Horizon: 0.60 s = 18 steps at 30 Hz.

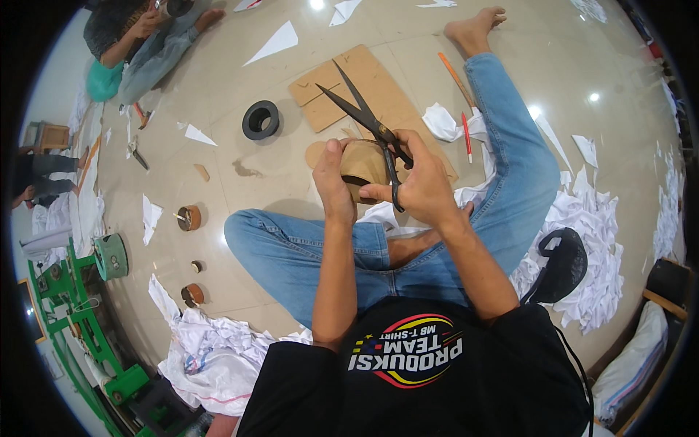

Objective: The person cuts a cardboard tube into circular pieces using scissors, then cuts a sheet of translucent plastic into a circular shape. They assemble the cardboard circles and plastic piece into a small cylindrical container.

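My left hand (335, 183) is wrapped round a brown, rounded piece that looks like curved cardboard (365, 160), dark along its lower opening. Black-handled scissors (362, 113) are in my right hand (422, 188), fingers in the loops. Their blades are spread and point up and left, above the brown piece. The right thumb side lies close against that piece; whether it touches is unclear. Beyond my hands a flat cardboard sheet (386, 91) lies on the floor. To its left stands a black flanged ring (261, 120).
White cloth scraps (582, 247) are heaped at the right beside a black bag (564, 266). A red pen (467, 138) and an orange stick (455, 79) lie near my right leg. Round brown containers (189, 218) and a green machine (80, 313) are left. Another person (142, 44) sits far left.
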{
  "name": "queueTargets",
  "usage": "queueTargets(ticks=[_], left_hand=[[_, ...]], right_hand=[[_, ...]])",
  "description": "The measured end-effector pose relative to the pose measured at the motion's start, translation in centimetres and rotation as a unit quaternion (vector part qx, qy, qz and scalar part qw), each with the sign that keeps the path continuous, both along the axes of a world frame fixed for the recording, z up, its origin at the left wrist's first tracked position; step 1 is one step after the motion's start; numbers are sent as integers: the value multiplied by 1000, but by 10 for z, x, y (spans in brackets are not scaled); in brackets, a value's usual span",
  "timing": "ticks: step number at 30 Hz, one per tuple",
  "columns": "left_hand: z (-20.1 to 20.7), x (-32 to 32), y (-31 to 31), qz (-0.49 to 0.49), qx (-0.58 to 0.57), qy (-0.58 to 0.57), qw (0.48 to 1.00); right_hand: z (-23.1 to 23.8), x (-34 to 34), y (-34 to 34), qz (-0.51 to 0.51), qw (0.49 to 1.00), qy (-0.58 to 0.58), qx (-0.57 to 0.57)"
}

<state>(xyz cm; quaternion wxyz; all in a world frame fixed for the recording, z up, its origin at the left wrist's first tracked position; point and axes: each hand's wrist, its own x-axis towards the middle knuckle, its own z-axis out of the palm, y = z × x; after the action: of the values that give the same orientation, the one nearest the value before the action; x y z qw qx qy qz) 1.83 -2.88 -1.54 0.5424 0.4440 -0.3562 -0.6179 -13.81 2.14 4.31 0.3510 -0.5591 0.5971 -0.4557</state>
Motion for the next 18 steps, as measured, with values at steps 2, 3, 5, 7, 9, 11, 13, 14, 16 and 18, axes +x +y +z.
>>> queueTargets(ticks=[2,3,5,7,9,11,13,14,16,18], left_hand=[[4,-3,0,-1,3,-26,1000],[8,-4,0,2,7,-25,1000],[14,-6,1,6,16,-23,1000],[11,-4,1,12,35,-13,999],[8,-2,-1,16,42,-3,999],[7,2,-2,16,37,8,999],[10,4,-2,21,32,14,999],[11,6,-2,24,30,16,999],[12,8,-3,24,12,30,999],[15,9,-3,30,4,40,999]], right_hand=[[-4,-2,1,-4,1000,1,-4],[-6,-2,0,-5,1000,2,-6],[-3,-3,1,-5,1000,19,3],[0,-2,1,-2,1000,24,10],[3,-5,2,4,1000,17,16],[4,-12,6,-6,999,43,0],[6,-28,12,-16,996,72,42],[9,-39,16,-20,992,86,92],[15,-54,24,-18,981,135,138],[21,-61,35,-5,969,208,134]])
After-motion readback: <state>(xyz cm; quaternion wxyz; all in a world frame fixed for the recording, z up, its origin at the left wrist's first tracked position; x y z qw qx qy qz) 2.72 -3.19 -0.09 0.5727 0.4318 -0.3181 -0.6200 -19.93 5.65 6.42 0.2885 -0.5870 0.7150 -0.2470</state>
